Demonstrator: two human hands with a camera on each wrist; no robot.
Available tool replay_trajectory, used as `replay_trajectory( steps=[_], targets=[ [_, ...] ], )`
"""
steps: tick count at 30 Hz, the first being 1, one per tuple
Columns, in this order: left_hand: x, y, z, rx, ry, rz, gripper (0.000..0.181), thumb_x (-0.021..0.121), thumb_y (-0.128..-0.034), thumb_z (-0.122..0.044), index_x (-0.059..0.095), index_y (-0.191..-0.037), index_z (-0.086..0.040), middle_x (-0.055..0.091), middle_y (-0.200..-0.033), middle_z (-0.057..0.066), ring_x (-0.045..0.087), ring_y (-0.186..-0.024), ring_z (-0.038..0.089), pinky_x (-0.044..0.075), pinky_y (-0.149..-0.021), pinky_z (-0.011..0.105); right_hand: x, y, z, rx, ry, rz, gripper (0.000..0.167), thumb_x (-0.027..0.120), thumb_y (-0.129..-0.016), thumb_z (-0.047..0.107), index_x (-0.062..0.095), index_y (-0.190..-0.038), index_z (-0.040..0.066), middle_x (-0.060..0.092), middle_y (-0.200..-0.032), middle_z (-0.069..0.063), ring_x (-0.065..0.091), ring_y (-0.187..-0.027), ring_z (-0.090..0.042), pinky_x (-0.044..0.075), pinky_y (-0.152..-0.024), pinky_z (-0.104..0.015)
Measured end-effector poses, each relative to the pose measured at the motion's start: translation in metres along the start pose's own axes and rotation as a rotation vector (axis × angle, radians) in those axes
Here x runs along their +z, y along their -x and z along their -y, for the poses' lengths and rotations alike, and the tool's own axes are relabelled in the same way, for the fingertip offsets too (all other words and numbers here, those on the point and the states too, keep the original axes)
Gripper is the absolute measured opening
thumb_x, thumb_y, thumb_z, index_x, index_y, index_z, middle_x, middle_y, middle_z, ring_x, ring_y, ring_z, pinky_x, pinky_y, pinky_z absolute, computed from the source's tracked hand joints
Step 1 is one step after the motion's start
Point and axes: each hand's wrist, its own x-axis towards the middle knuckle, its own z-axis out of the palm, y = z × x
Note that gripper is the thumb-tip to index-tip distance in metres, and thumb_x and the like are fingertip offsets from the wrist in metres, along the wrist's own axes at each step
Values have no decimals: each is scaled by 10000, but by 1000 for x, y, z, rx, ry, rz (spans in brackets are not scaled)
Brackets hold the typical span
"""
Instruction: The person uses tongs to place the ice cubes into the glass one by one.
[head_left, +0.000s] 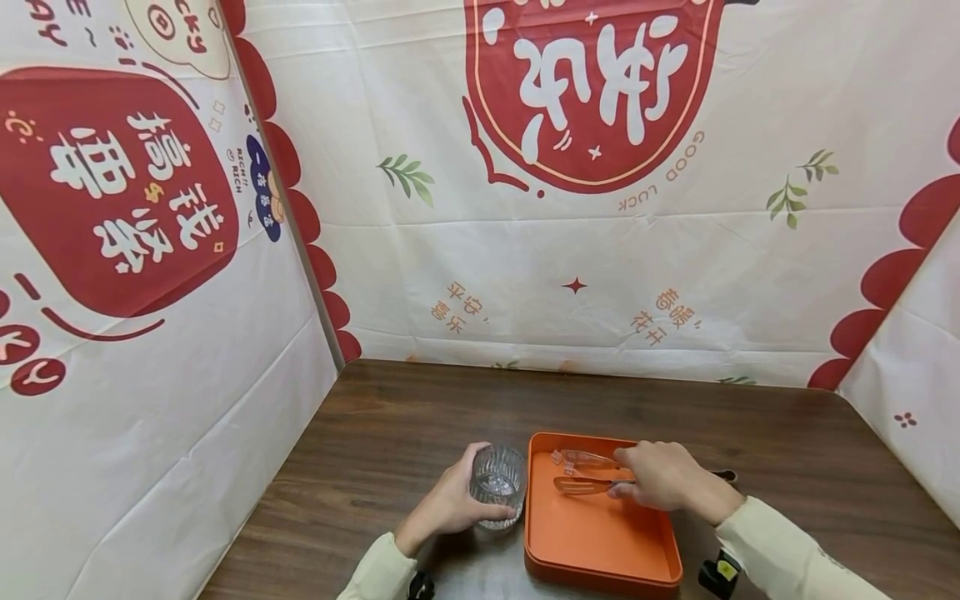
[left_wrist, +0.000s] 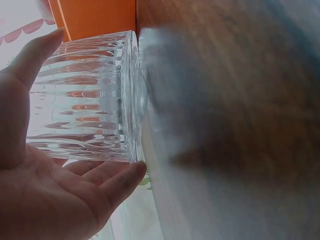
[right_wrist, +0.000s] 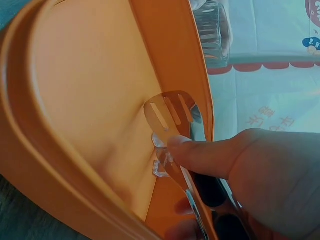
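Note:
My left hand (head_left: 453, 498) grips a clear ribbed glass (head_left: 498, 483) at the left side of an orange tray (head_left: 600, 546). In the left wrist view, thumb and fingers curve round the glass (left_wrist: 85, 100); its base is close to the tabletop, and I cannot tell if they touch. Over the tray's right part, my right hand (head_left: 663, 475) holds metal tongs (head_left: 581, 487) with slotted ends and dark grips. Small clear pieces (right_wrist: 160, 169) lie by the tong ends in the tray; whether the tongs pinch one is unclear.
The tray stands on a dark wooden table (head_left: 420, 400). White printed cloth (head_left: 510, 275) hangs behind the table and on both sides. The tongs' rear end (head_left: 724, 476) sticks out past the tray's right rim.

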Motion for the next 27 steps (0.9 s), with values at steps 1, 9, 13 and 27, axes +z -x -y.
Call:
replay_trajectory(
  steps=[1,9,13,27],
  targets=[
    [0,0,0,-2,-1,0,940,900,-673,-446,389,-1408,-159,631,-1175,82,610,-1017,215,498,-861,405,0,0,0,-2,-1,-3,364,766,-817,466,665,-944,139,634,-766,37,578,-628,-160,490,-561,-423],
    [1,0,0,9,0,-3,921,898,-677,-449,393,-1399,-179,628,-1181,71,609,-1023,214,496,-867,401,1,-2,1,2,1,-6,316,767,-827,438,656,-908,153,604,-731,55,557,-608,-147,470,-540,-408],
    [1,0,0,21,-4,-5,924,899,-679,-435,390,-1398,-154,618,-1192,93,610,-1030,239,495,-869,416,1,-2,2,5,6,-9,298,769,-824,438,627,-851,177,567,-691,62,534,-590,-139,455,-533,-399],
    [1,1,0,37,-1,-6,914,897,-688,-422,387,-1399,-156,621,-1191,104,619,-1023,241,501,-861,405,6,0,5,-69,61,-112,304,775,-841,354,532,-698,240,449,-599,99,421,-518,-79,369,-490,-318]
  ],
)
